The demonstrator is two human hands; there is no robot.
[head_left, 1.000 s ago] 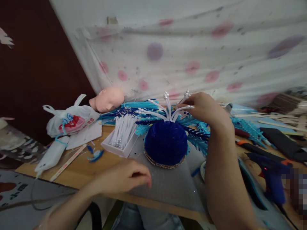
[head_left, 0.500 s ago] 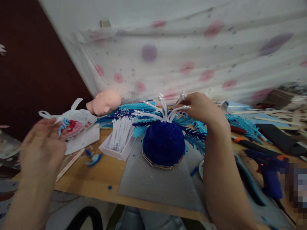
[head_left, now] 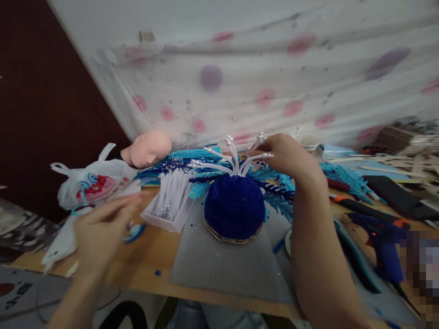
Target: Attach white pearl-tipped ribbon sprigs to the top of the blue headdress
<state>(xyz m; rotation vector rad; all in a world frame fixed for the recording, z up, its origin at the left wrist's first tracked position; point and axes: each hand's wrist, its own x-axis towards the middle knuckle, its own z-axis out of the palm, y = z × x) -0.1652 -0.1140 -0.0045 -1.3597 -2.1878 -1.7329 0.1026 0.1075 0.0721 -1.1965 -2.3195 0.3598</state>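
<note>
A dark blue dome-shaped headdress [head_left: 235,208], trimmed with beads along its lower rim, stands on a grey mat. White pearl-tipped stems [head_left: 234,155] fan out of its top, and blue leaf-like pieces spread behind it. My right hand [head_left: 286,153] is closed at one of the rear stems; its fingertips are partly hidden. My left hand [head_left: 103,228], smeared by motion, hovers over the table's left side, and I cannot tell whether it holds anything. Close to it lies a small blue piece [head_left: 135,232]. A white box [head_left: 168,223] of more pearl-tipped stems sits between that hand and the headdress.
Left of the box are a white plastic bag [head_left: 99,183] and a mannequin head [head_left: 151,148] on its side. A blue glue gun [head_left: 377,242] with a red light lies at right, near orange-marked pliers-like handles [head_left: 370,212] and a black case [head_left: 387,194].
My left hand has moved right and down, away from the plastic bag, towards the white box. My right hand stays at the stems. The view has shifted slightly.
</note>
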